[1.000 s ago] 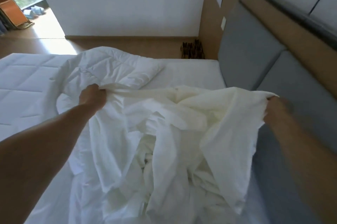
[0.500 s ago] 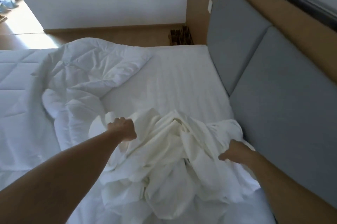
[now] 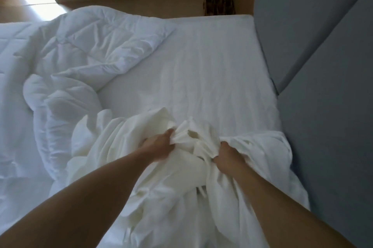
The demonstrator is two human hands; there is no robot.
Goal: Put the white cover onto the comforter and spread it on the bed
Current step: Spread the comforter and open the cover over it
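The white cover (image 3: 173,179) lies bunched in a crumpled heap on the near part of the bed (image 3: 218,70). My left hand (image 3: 159,146) grips a gathered fold at the heap's top, and my right hand (image 3: 224,157) grips another fold close beside it. The two hands are about a hand's width apart. The quilted white comforter (image 3: 86,50) lies rumpled across the left side of the bed, apart from both hands; its near edge touches the cover heap.
A grey padded headboard (image 3: 323,66) runs along the bed's right side. Beyond the bed are a wooden floor (image 3: 141,5), a white wall and a dark object (image 3: 219,4) in the far corner. Sunlit floor shows at top left.
The cover was held up wide between outstretched hands; it has dropped onto the bed, and both hands have come together at the middle of the heap.
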